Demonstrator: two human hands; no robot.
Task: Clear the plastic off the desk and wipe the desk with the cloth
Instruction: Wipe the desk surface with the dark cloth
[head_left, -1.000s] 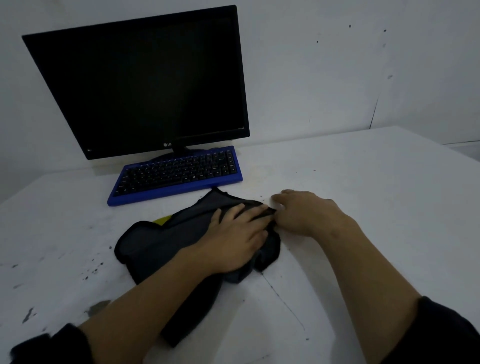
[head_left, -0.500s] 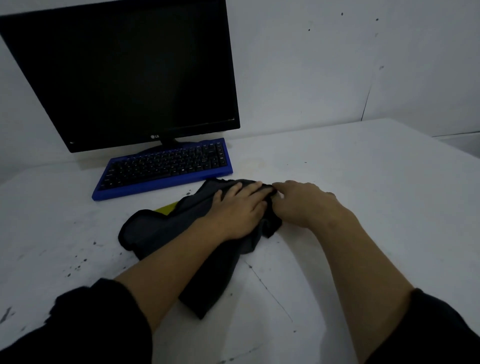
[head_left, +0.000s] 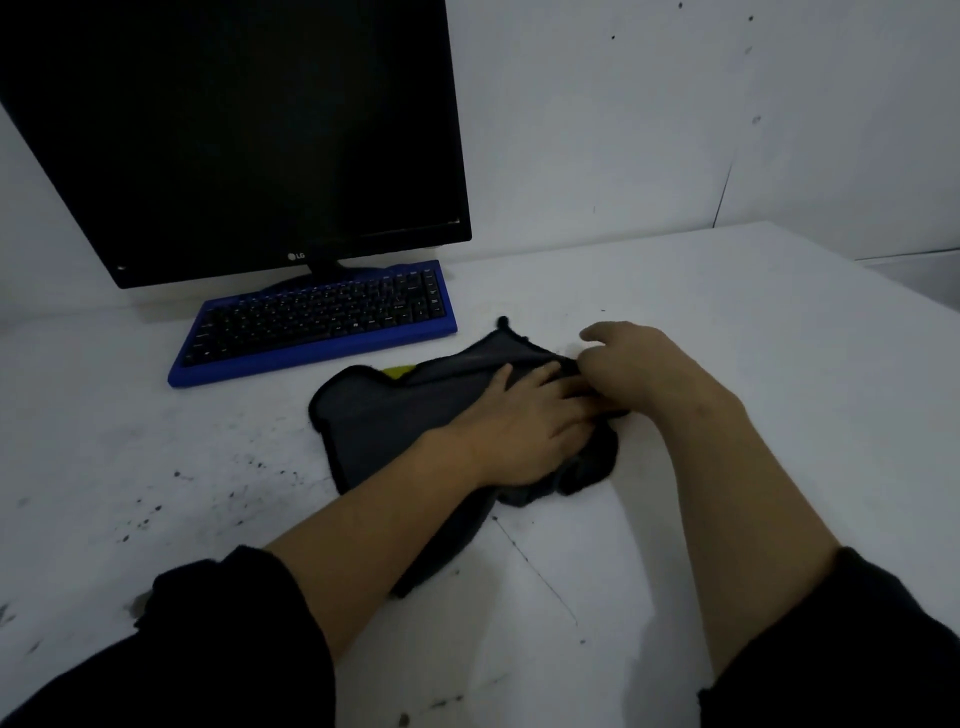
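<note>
The white desk (head_left: 727, 364) fills most of the view, its right edge running diagonally from the wall corner toward the frame's right side; the whole stretch right of the hands lies bare and open, as does the near centre strip between the two forearms. The left part of the surface is speckled with dark flecks and smudges. A black monitor (head_left: 234, 130) stands at the back left, its top and left side cut off by the frame, and a blue keyboard (head_left: 317, 322) with black keys sits just in front of its stand, angled, with a narrow gap between its near right corner and the cloth. The dark grey cloth (head_left: 374, 426) lies rumpled at mid-desk, one tongue of it trailing toward the viewer beneath the left forearm, and a small yellow-green patch (head_left: 397, 371) peeks from under its far edge; what that patch is cannot be made out. The left hand (head_left: 524, 421) lies flat on the cloth, fingers spread and pressing down. The right hand (head_left: 634, 364) is curled at the cloth's right edge, fingertips seemingly pinching a fold, though the grip itself is hidden behind the knuckles. Dark sleeves (head_left: 208, 649) fill the bottom corners.
</note>
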